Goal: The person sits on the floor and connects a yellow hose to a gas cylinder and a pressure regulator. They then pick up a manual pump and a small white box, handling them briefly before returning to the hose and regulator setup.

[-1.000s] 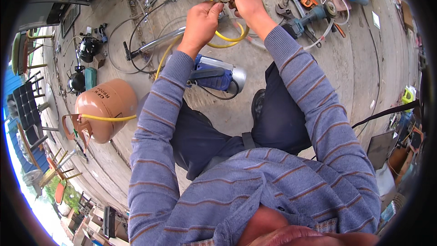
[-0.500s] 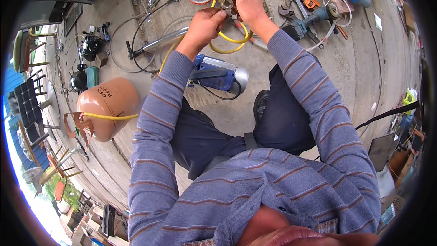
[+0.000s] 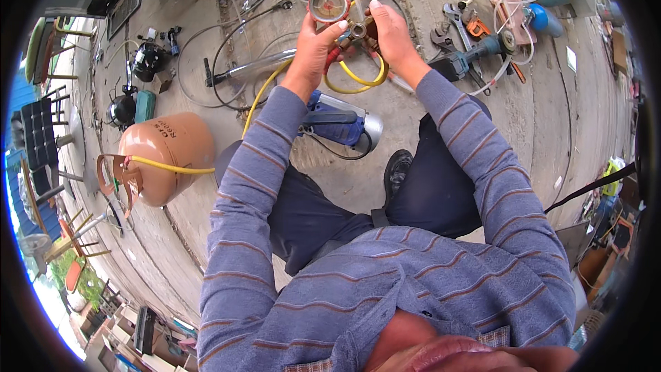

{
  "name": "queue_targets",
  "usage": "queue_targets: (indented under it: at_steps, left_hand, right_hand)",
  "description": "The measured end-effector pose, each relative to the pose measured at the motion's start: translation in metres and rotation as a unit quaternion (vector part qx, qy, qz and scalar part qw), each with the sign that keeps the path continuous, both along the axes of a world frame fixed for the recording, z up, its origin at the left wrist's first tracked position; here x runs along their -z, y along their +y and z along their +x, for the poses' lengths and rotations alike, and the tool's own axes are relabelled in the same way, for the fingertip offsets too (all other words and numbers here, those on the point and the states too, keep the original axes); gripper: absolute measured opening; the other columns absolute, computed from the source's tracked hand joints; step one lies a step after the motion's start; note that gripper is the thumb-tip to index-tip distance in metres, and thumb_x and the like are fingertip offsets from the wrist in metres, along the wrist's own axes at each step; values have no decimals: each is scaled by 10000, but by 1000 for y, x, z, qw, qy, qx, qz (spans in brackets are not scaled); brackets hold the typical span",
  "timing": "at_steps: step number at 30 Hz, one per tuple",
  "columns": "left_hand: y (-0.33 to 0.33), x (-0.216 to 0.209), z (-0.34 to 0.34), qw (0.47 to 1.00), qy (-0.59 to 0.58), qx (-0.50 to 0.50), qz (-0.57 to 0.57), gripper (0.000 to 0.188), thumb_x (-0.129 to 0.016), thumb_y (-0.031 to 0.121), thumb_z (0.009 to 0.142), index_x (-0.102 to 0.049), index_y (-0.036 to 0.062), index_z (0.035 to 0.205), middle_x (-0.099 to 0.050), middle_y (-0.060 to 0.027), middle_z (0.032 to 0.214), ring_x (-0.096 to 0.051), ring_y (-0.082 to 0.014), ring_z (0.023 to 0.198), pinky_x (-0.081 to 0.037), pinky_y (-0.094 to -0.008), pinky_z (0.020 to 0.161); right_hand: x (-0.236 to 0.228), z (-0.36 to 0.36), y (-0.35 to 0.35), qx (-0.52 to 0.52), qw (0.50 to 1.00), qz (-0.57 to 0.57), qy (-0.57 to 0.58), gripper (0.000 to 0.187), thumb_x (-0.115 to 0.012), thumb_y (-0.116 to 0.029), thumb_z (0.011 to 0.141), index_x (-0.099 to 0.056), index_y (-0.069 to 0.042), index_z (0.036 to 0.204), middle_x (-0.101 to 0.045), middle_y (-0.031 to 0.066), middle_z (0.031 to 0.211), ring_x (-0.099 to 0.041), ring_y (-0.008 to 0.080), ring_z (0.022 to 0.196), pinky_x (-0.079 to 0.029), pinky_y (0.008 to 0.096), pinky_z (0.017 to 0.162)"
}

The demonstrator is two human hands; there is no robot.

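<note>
In front of me both hands hold a gauge manifold with a brass body. Its round red-rimmed gauge tilts face-up at the left end. My left hand is closed around the left side, just below the gauge. Fingers of my right hand wrap the right side and hide part of the fittings. A clear hose rises from the body, and a yellow hose loops beneath my hands. Below the manifold a blue and silver vacuum pump lies on the floor between my legs.
An orange-pink gas cylinder with a yellow hose lies at my left. Adjustable wrenches, an angle grinder and a small blue cylinder lie ahead right. Black compressors and cables are on the left floor.
The gauge has moved right and down with my left hand, which now holds just below it. The manifold is turned, showing red and brass fittings. My right hand has shifted slightly right and down.
</note>
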State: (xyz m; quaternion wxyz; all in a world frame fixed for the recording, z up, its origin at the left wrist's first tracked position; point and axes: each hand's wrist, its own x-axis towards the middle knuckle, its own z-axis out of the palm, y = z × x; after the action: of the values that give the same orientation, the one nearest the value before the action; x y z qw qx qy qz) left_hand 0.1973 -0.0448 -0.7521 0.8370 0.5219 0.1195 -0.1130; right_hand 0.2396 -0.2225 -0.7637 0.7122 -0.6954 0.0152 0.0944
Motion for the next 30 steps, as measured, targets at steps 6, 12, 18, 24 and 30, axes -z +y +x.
queue_targets:
  at_steps: [6, 12, 18, 24, 30]
  left_hand:
    - [6, 10, -5, 993, -84, -16, 76, 561, -763, 210, 958, -458, 95, 1414, -690, -110, 1214, -710, -154, 949, -567, -273, 652]
    - [3, 7, -8, 987, -112, 9, 119, 620, -785, 221, 945, -421, 86, 1428, -660, -64, 1193, -675, -100, 953, -537, -232, 686]
    - [-4, 22, -2, 979, -164, -49, 113, 661, -786, 215, 947, -378, 51, 1441, -623, -58, 1245, -663, -108, 973, -564, -261, 759]
    - [-5, 9, 0, 987, -125, -20, 103, 572, -744, 197, 973, -412, 57, 1417, -640, -61, 1175, -661, -117, 959, -569, -273, 731]
    - [19, 4, 6, 993, -9, 101, 57, 503, -695, 218, 1001, -414, 68, 1390, -654, -69, 1097, -669, -115, 820, -563, -272, 593]
  right_hand:
    - [-30, 16, -16, -149, 970, -110, 158, 497, -533, -586, 975, -684, -113, 1011, -646, -16, 792, -550, 97, 639, -365, 267, 558]
    - [-10, 22, -13, -157, 957, -213, 119, 475, -512, -384, 986, -645, 16, 767, -619, 63, 683, -533, 162, 642, -434, 368, 619]
    - [-3, 9, -2, -109, 968, -224, -14, 472, -466, -345, 1010, -542, 57, 775, -552, 97, 653, -490, 175, 636, -409, 389, 622]
    - [-5, 7, -2, -81, 968, -222, -87, 417, -495, -307, 991, -557, 37, 764, -513, 174, 638, -503, 228, 610, -426, 412, 613]
    - [-34, 0, -7, -176, 933, -229, -213, 371, -568, -363, 995, -667, -10, 940, -646, 226, 790, -674, 370, 763, -517, 421, 695]
